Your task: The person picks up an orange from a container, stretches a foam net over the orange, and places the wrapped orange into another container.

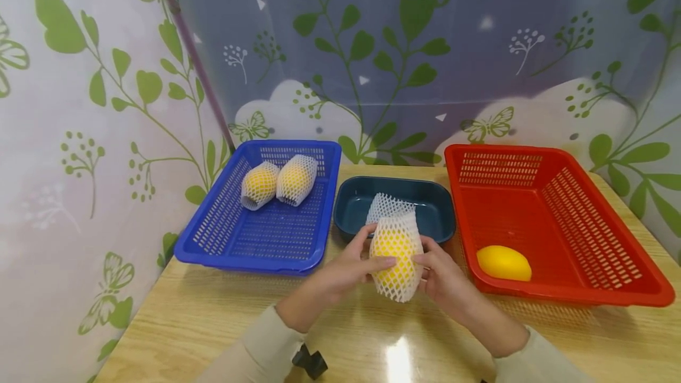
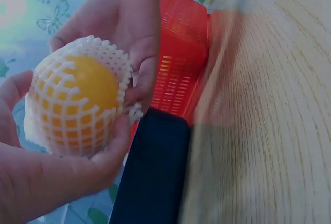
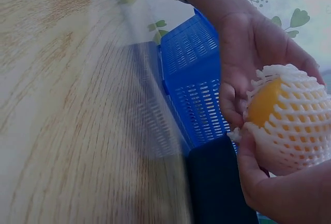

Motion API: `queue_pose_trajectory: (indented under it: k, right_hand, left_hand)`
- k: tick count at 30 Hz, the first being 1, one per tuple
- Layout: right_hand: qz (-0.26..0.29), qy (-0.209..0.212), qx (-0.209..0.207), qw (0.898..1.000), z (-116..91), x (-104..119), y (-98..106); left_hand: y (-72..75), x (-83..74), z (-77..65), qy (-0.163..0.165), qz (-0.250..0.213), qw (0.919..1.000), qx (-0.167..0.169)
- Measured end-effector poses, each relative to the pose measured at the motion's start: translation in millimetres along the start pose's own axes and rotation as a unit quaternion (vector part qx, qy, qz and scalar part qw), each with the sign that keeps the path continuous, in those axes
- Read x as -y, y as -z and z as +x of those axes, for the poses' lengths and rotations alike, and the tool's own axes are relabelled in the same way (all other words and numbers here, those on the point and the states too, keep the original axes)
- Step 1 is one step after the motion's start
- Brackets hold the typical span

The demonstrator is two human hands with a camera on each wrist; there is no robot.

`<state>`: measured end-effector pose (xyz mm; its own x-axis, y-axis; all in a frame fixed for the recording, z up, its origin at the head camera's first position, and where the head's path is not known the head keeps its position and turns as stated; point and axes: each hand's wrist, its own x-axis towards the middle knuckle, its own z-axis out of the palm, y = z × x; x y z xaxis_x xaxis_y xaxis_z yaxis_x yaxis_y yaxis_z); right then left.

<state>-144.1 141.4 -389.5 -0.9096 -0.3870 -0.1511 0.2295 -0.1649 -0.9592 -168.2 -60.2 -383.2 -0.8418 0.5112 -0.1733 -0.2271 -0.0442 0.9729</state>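
A yellow, mango-like fruit (image 1: 392, 253) in a white foam net sleeve (image 1: 400, 291) is held in front of me, above the table. My left hand (image 1: 346, 265) grips it from the left, thumb across the net. From the right, my right hand (image 1: 444, 276) holds the same netted fruit, its thumb on the mesh. One end of the fruit shows bare through the sleeve's opening in the left wrist view (image 2: 95, 81). Behind the hands, more white foam netting (image 1: 391, 204) lies in a dark teal tray (image 1: 346, 194). Part of that tray is hidden by the fruit and hands.
On the left stands a blue basket (image 1: 319, 241) with two netted yellow fruits (image 1: 295, 179) at its back. A red basket (image 1: 558, 223) on the right holds one bare yellow fruit (image 1: 504, 263). A small black object (image 1: 310, 362) is by my left sleeve. Patterned curtain surrounds the table.
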Motion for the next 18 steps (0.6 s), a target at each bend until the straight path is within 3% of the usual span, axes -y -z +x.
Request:
queue_pose_trajectory:
  k: [9, 14, 18]
  right_hand:
    - [-0.066, -0.01, -0.045, 0.997, 0.0, 0.0, -2.7]
    - [-0.074, -0.013, -0.045, 0.996, -1.6, -0.5, -3.1]
    - [-0.066, -0.01, -0.039, 0.997, -1.4, 0.5, -2.6]
  left_hand:
    - [14.7, 8.9, -0.3, 0.016, -0.117, 0.9898, 0.079]
    - [16.7, 14.5, 0.1, 0.032, -0.141, 0.9858, 0.085]
    - [14.3, 14.6, 0.2, 0.027, -0.139, 0.9866, 0.081]
